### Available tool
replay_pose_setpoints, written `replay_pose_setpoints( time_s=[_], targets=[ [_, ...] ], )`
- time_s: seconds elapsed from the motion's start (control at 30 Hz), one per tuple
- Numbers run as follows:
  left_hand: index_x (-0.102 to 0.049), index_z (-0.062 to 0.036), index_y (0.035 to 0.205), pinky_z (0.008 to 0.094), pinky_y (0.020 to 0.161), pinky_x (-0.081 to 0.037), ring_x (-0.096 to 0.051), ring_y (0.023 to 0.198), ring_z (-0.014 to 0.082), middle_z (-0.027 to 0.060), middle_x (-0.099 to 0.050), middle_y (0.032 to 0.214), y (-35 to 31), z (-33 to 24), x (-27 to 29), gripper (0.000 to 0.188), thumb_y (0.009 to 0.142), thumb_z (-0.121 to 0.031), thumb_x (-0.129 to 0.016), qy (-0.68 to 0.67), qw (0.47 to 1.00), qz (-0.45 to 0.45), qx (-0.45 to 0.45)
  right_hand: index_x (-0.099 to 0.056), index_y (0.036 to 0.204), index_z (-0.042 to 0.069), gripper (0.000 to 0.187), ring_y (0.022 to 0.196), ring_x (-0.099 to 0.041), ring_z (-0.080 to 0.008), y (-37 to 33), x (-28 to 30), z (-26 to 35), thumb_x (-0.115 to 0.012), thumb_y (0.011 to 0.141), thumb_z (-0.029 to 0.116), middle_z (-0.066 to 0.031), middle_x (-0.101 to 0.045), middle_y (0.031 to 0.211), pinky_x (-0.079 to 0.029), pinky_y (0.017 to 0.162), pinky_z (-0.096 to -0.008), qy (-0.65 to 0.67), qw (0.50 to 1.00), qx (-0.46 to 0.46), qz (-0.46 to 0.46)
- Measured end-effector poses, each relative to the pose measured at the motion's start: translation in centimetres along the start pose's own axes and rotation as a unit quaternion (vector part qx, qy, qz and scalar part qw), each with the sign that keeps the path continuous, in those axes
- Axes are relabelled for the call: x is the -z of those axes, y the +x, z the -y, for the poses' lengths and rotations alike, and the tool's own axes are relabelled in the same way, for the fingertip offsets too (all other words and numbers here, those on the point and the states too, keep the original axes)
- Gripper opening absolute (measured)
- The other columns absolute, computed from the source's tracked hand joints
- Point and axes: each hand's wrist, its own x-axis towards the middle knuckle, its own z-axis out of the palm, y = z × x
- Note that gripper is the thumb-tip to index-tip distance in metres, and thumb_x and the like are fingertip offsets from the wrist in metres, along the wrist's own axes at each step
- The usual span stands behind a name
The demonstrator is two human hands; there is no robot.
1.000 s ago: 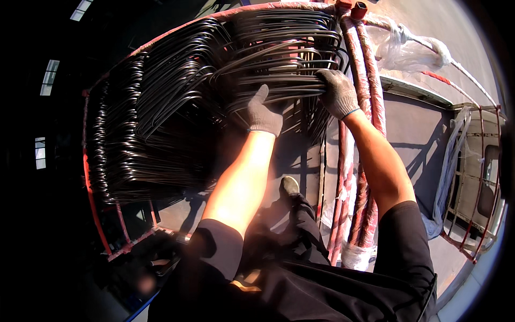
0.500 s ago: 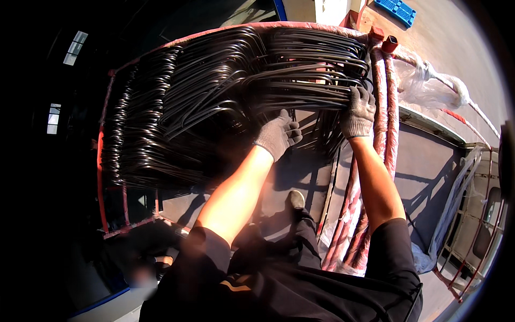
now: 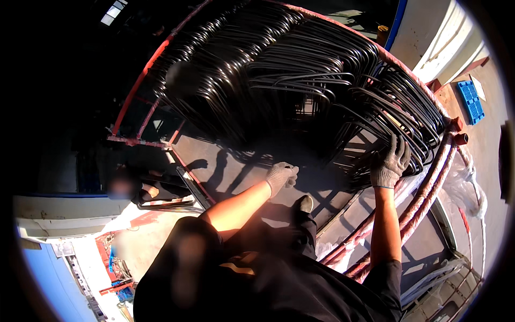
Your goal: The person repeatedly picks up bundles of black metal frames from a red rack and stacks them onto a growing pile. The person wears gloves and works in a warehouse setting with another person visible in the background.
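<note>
Many bent black metal tubes (image 3: 300,53) hang in dense, overlapping rows inside a rack with a red, film-wrapped frame. My right hand (image 3: 390,163), in a grey knit glove, rests against the near bends of the tubes at the rack's right end. Its fingers stretch upward and look open, not wrapped round a tube. In a matching glove, my left hand (image 3: 281,178) hovers over the grey floor, below the middle rows and apart from them. The left fingers are curled in, and nothing shows in them.
Wrapped red posts (image 3: 429,196) slant down beside my right arm, with clear plastic film (image 3: 464,182) beyond. Farther off at the right lies a blue pallet (image 3: 470,102). At the left, a co-worker's hand (image 3: 150,190) is near some thin dark tubes (image 3: 169,204).
The view has swung left, bringing the co-worker and the yard at lower left into sight. My left hand has drawn back from the tubes and curled. My right fingers now lie straighter against the tubes.
</note>
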Motion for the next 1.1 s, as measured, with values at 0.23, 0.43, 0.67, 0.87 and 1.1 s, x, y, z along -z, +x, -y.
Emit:
replay_pose_setpoints(
  time_s=[0.23, 0.43, 0.67, 0.87, 1.1],
  targets=[
    [-0.07, -0.0072, 0.11, 0.034, 0.067, -0.061, -0.072, 0.075, 0.0181, 0.006, -0.073, 0.088, -3.1, 9.5, 19.3, 0.028, 0.093, -0.029, -0.077, -0.13, 0.986, -0.106, 0.001, -0.053, 0.148, 0.005, 0.073, 0.14, -0.047, -0.0445, -8.3, -1.8, 11.7, -0.079, 0.081, 0.019, -0.0225, -0.058, 0.144, -0.035, 0.121, -0.0567, 0.106, 0.985, 0.079, 0.108],
    [-0.069, -0.0065, 0.104, 0.0364, 0.059, -0.059, -0.07, 0.069, 0.0195, 0.0046, -0.07, 0.083, -4.2, 26.6, 37.0, 0.024, 0.098, -0.028, -0.078, -0.345, 0.914, -0.175, -0.123, -0.054, 0.143, 0.005, 0.074, 0.133, -0.051, -0.0428, -17.2, -3.8, 26.4, -0.084, 0.078, 0.025, -0.0207, -0.059, 0.138, -0.041, 0.115, -0.0545, 0.17, 0.9, 0.202, 0.348],
    [-0.07, -0.0048, 0.106, 0.0329, 0.063, -0.057, -0.067, 0.07, 0.0166, 0.0033, -0.07, 0.086, -5.5, 37.5, 55.4, 0.018, 0.098, -0.02, -0.076, -0.149, 0.832, -0.471, -0.251, -0.067, 0.124, 0.003, 0.057, 0.116, -0.065, -0.0397, -23.9, -5.9, 51.0, -0.088, 0.081, 0.033, -0.0181, -0.07, 0.121, -0.054, 0.102, -0.0479, 0.334, 0.777, 0.305, 0.438],
    [-0.068, -0.0012, 0.112, 0.0312, 0.075, -0.057, -0.068, 0.083, 0.0176, 0.0071, -0.071, 0.097, -14.9, 38.5, 63.7, 0.019, 0.099, -0.014, -0.073, -0.142, 0.797, -0.537, -0.237, -0.064, 0.133, 0.004, 0.061, 0.113, -0.069, -0.0185, -31.9, -8.9, 79.0, -0.09, 0.087, 0.034, -0.0068, -0.071, 0.118, -0.056, 0.098, -0.0368, 0.584, 0.489, 0.17, 0.625],
    [-0.068, 0.0003, 0.116, 0.0319, 0.079, -0.058, -0.07, 0.091, 0.0175, 0.0085, -0.073, 0.101, -27.0, 43.2, 71.4, 0.018, 0.101, -0.009, -0.071, -0.337, 0.661, -0.644, -0.189, -0.057, 0.147, 0.008, 0.056, 0.133, -0.057, -0.018, -42.9, -6.4, 112.5, -0.076, 0.1, 0.033, -0.0061, -0.065, 0.137, -0.044, 0.11, -0.0337, 0.562, 0.234, -0.03, 0.793]
  ],
)
